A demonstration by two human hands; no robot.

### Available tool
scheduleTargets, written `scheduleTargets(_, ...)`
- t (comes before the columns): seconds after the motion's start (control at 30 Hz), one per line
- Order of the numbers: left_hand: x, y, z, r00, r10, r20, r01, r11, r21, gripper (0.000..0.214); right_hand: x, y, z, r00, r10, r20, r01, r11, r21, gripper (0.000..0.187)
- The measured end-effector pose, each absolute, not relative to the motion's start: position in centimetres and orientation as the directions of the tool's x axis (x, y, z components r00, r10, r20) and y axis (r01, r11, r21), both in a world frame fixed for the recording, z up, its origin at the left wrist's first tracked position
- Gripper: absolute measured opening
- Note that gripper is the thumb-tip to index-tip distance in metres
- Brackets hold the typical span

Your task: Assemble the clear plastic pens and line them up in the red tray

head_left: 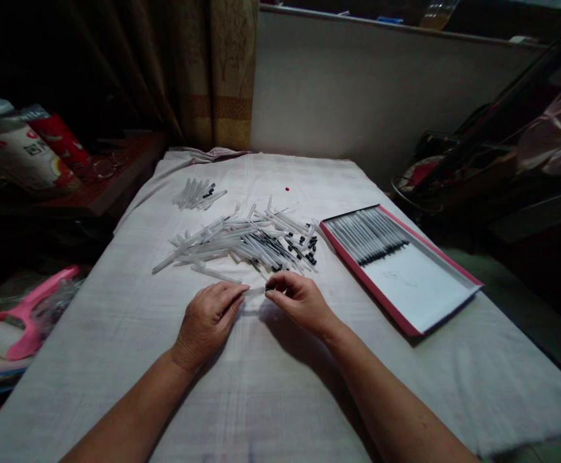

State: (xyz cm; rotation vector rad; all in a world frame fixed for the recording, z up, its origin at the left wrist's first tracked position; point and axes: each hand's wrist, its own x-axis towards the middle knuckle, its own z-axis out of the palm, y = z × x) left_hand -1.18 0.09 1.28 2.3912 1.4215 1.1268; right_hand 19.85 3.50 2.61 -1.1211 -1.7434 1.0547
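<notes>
My left hand (209, 316) and my right hand (297, 301) rest close together on a white cloth, fingertips pinching the two ends of one clear plastic pen tube (256, 290) held between them. Just beyond my fingers lies a loose heap of clear pen tubes (241, 241) mixed with small black caps (308, 247). A smaller bundle of tubes (196, 194) lies farther back on the left. To the right sits a shallow red-edged box (419, 289) with a row of assembled pens (369, 235) lined up in its far end.
The cloth-covered table (280, 386) fills the middle. A tiny red bit (286, 189) lies near the back. On the left are a pink tool (29, 308) low down and jars (15, 151) on a dark shelf. Curtain and wall stand behind; dark clutter at right.
</notes>
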Motion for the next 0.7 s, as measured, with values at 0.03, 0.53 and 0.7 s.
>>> scheduleTargets(0.03, -1.16, 0.08, 1.31, 0.275, 0.799, 0.535, 0.699, -0.548, 0.459, 0.022, 19.86, 3.47, 2.61, -0.294, 0.935, 0.199, 0.28, 0.283, -0.917, 0.008)
scheduleTargets(0.53, -1.11, -0.01, 1.41, 0.297, 0.793, 0.532, 0.701, -0.559, 0.443, 0.022, 19.95, 3.42, 2.38, -0.327, 0.907, 0.267, 0.287, 0.364, -0.886, 0.006)
scheduleTargets(0.7, -1.14, -0.07, 1.53, 0.324, 0.787, 0.526, 0.711, -0.569, 0.413, 0.022, 20.12, 3.45, 2.28, -0.367, 0.893, 0.26, 0.419, 0.409, -0.811, 0.018)
